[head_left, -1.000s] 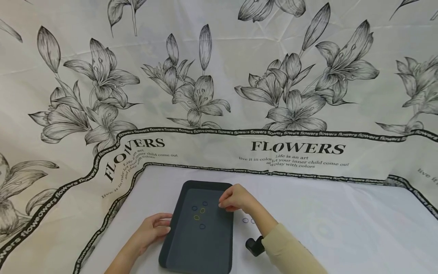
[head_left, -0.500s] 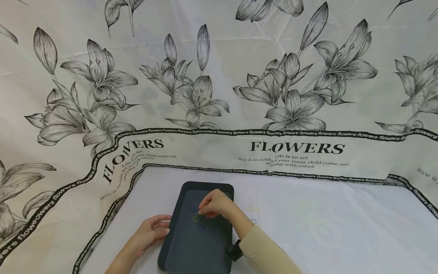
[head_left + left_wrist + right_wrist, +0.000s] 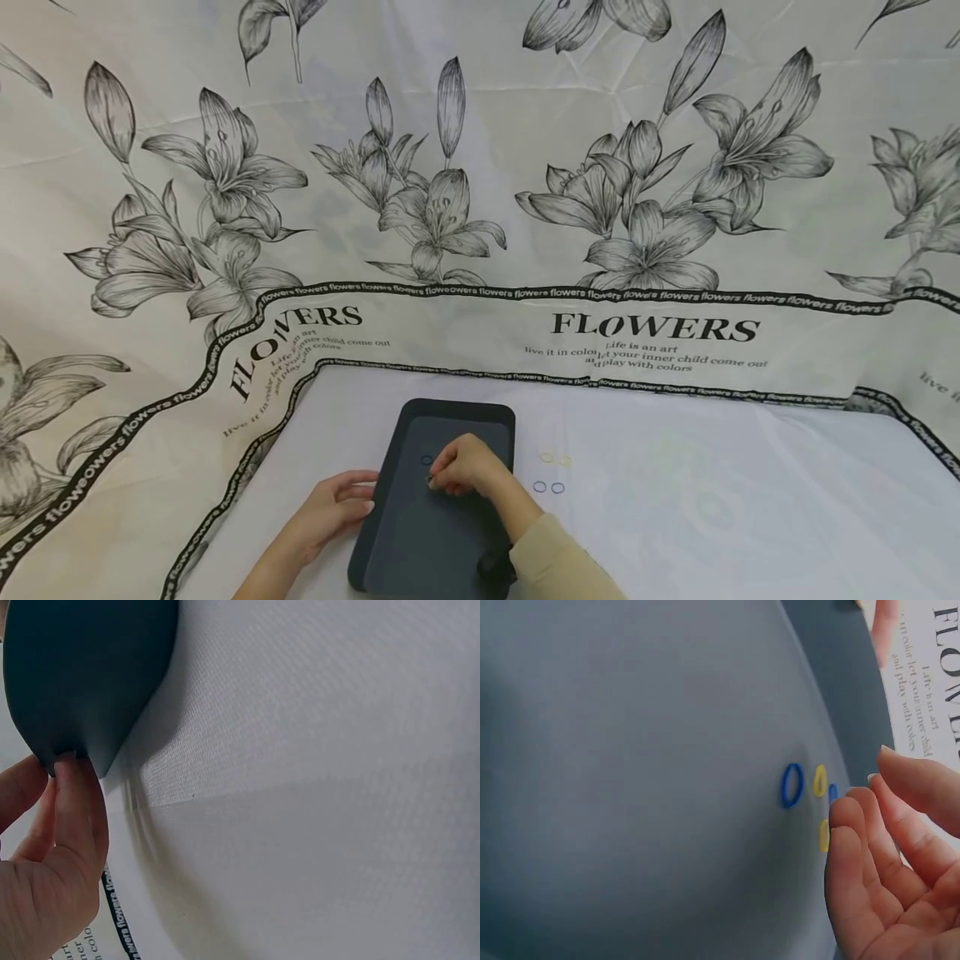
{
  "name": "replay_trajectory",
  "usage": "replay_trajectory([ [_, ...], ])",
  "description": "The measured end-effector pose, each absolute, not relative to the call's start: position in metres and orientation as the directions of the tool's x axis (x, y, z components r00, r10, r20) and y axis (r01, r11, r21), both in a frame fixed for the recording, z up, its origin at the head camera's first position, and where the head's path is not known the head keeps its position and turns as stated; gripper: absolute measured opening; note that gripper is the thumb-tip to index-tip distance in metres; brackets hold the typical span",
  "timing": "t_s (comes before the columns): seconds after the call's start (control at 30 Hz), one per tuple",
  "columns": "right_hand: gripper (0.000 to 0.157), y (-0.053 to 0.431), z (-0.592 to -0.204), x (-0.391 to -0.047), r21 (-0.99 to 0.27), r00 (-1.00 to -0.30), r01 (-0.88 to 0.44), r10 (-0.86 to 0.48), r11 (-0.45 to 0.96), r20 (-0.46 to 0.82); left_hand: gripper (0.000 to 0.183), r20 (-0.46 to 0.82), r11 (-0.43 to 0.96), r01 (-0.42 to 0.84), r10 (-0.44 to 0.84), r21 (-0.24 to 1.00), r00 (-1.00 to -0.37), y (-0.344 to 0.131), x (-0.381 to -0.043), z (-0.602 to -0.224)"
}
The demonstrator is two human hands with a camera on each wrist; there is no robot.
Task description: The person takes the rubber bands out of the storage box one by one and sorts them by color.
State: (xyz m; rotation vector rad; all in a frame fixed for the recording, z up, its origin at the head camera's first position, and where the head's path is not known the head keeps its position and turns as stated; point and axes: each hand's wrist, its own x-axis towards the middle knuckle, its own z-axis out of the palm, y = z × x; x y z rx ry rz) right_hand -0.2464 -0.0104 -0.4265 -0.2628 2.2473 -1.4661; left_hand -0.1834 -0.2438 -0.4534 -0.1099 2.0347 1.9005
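A dark grey-blue tray (image 3: 442,533) lies on the white table. My left hand (image 3: 333,512) touches its left wall with the fingertips; the left wrist view shows those fingers (image 3: 71,795) at the tray's edge. Over the tray, my right hand (image 3: 467,467) reaches down with thumb and forefinger beside a small yellow ring (image 3: 820,781). In the right wrist view a gap shows between thumb and forefinger, and no held thing is visible. Near the fingers lie a second yellow ring (image 3: 824,835), a blue ring (image 3: 792,785) and another blue ring (image 3: 832,793), partly hidden.
On the table right of the tray lie two yellow rings (image 3: 547,457) side by side, with two blue rings (image 3: 540,487) in a row nearer me. A black device (image 3: 495,565) sits at my right wrist. A flower-printed cloth (image 3: 480,208) hangs behind the table.
My right hand has moved left and down from the tray's right rim to the rings inside. Two yellow rings on the table have come into view. My left hand stays at the tray.
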Motion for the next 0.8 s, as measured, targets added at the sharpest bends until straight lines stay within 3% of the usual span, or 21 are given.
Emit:
replay_trajectory([
  [0.33,0.014,-0.005,-0.443,-0.247,-0.849,-0.900,0.065,-0.336,0.525,-0.277,0.053,-0.308,0.078,-0.298,0.201,0.951,-0.930,-0.244,-0.184,-0.456],
  [0.8,0.019,-0.004,-0.444,-0.245,-0.791,-0.894,-0.041,-0.376,0.611,-0.244,0.051,-0.313,0.080,-0.303,0.198,0.950,-0.929,-0.244,-0.184,-0.453],
])
